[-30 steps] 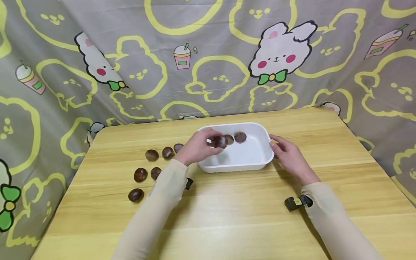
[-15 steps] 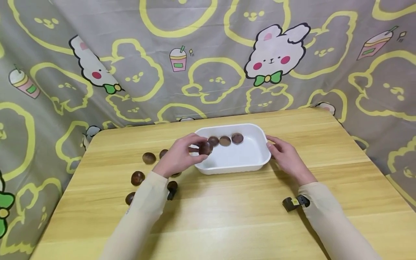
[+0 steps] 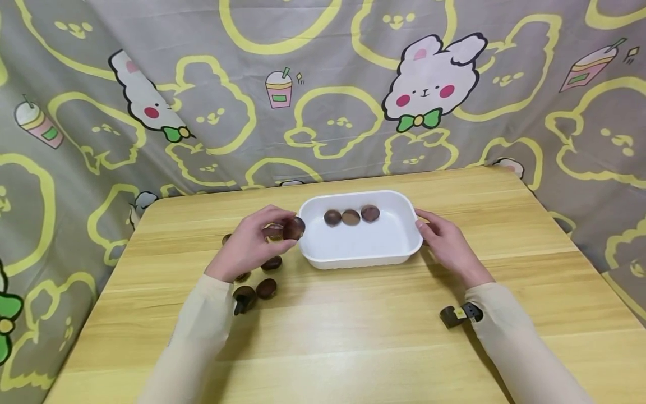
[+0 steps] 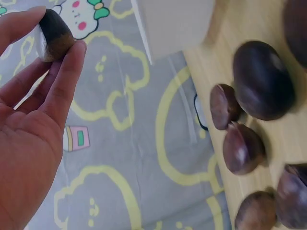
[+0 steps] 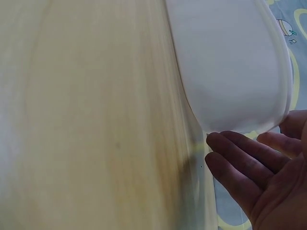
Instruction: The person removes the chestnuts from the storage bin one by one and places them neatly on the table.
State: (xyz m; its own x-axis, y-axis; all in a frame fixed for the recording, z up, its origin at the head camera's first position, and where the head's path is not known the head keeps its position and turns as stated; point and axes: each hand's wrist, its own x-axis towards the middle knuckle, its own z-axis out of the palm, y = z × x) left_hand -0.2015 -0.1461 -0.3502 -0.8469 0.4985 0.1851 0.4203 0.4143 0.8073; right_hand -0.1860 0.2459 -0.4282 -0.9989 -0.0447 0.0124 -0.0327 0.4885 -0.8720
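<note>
My left hand [image 3: 254, 241] pinches a brown chestnut [image 3: 294, 228] between thumb and fingertips, just outside the left rim of the white tray [image 3: 360, 262]. The left wrist view shows this held chestnut [image 4: 56, 36] clear of the table. Three chestnuts, one of them a lighter brown chestnut [image 3: 350, 217], lie in a row inside the tray toward its back. At the tray's right end my right hand [image 3: 451, 244] touches the rim and outer wall. Its fingers [image 5: 235, 158] look nearly straight in the right wrist view.
Several chestnuts [image 3: 266, 288] lie on the wooden table [image 3: 363, 336] under and around the left arm, partly hidden by it. A dark chestnut [image 4: 263, 79] is large in the left wrist view. A patterned curtain [image 3: 338, 67] hangs behind the table.
The left hand has moved left with the chestnut, from above the tray to just past its left rim. Three chestnuts in the tray now show fully. The right hand stays at the tray's end.
</note>
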